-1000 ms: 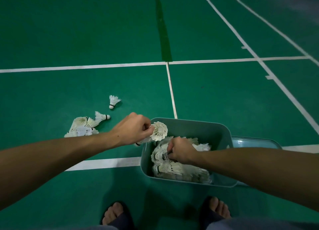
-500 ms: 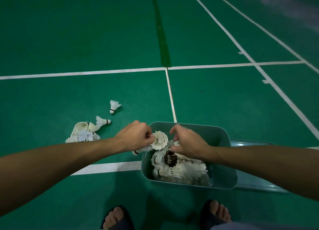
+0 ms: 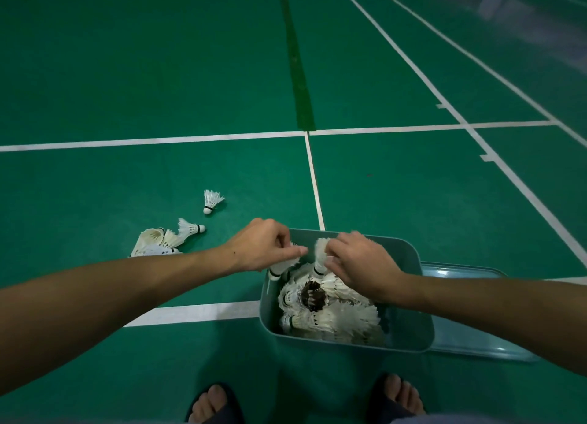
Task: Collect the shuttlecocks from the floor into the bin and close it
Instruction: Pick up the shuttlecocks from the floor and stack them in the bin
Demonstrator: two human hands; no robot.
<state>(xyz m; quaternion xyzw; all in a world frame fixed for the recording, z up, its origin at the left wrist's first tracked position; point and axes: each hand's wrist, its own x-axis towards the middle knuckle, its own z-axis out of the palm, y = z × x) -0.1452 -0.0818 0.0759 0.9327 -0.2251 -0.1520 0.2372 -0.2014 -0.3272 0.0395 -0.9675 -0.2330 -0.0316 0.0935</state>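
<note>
A grey-green bin (image 3: 409,296) stands on the green court floor, holding a heap of white shuttlecocks (image 3: 330,315). My left hand (image 3: 260,248) hovers at the bin's far left corner, gripping a shuttlecock (image 3: 281,268) with its cork down. My right hand (image 3: 359,264) is over the bin, pinching another shuttlecock (image 3: 320,258) that points down. On the floor to the left lie a single shuttlecock (image 3: 211,201), a second one (image 3: 190,228) and a small cluster of them (image 3: 155,242).
The bin's lid (image 3: 470,344) lies flat on the floor under and to the right of the bin. White court lines (image 3: 313,182) cross the floor. My two feet in dark sandals (image 3: 212,404) are at the bottom edge.
My right hand rose out of the bin's heap and took hold of a shuttlecock beside my left hand. The left hand's shuttlecock tipped from facing me to cork down.
</note>
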